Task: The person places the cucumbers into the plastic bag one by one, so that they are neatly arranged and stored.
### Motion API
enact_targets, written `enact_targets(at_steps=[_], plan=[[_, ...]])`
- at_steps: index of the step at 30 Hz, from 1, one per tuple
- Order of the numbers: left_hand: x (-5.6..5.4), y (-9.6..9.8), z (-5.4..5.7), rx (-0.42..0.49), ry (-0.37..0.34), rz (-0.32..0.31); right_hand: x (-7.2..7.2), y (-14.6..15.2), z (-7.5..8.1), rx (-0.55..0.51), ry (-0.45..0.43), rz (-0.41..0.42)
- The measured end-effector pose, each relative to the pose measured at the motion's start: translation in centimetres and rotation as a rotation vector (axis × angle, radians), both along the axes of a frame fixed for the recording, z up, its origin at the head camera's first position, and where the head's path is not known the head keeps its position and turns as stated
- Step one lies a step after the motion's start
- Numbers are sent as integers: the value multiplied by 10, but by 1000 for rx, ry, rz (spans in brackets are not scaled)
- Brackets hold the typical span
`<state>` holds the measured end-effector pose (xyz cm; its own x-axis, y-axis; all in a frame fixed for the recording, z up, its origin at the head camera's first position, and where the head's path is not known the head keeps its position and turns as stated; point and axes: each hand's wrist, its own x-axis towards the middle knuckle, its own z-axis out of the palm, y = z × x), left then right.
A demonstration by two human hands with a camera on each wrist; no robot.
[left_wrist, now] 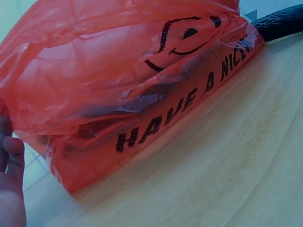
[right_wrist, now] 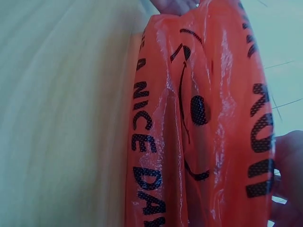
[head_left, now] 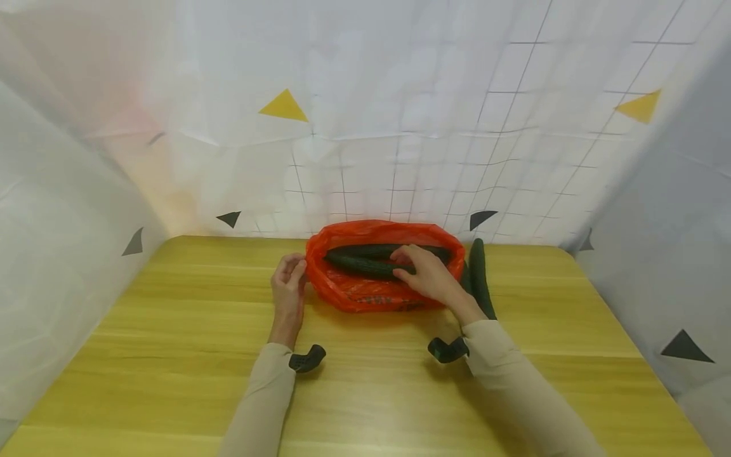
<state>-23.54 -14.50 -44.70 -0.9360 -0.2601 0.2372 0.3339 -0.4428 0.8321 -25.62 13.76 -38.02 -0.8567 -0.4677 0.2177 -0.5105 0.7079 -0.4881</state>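
A red plastic bag (head_left: 365,304) lies with its mouth spread wide near the back of the table, black print on its side. Inside it rest two dark green cucumbers, a front cucumber (head_left: 360,265) and a rear cucumber (head_left: 371,250). My left hand (head_left: 289,279) pinches the bag's left rim between thumb and fingers. Reaching into the mouth from the right, my right hand (head_left: 425,273) grips the front cucumber near its right end, thumb on the near side and fingers across the far side. In the right wrist view the bag wall (right_wrist: 199,113) hides the cucumbers.
Just right of the bag lies another cucumber (head_left: 480,276), with part of one more showing between it and the bag. The wooden table (head_left: 171,355) ends at a white sheet wall (head_left: 365,158) behind. Black wrist devices (head_left: 308,359) stick out from both sleeves.
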Motion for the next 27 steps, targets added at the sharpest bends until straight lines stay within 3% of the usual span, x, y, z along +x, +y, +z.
enact_targets(at_steps=[16,27], plan=[[-2,4,-1,-16,9,-5,39,27,-1,-206,16,-33],[1,3,0,16,10,9,48,50,11,-307,83,-32]])
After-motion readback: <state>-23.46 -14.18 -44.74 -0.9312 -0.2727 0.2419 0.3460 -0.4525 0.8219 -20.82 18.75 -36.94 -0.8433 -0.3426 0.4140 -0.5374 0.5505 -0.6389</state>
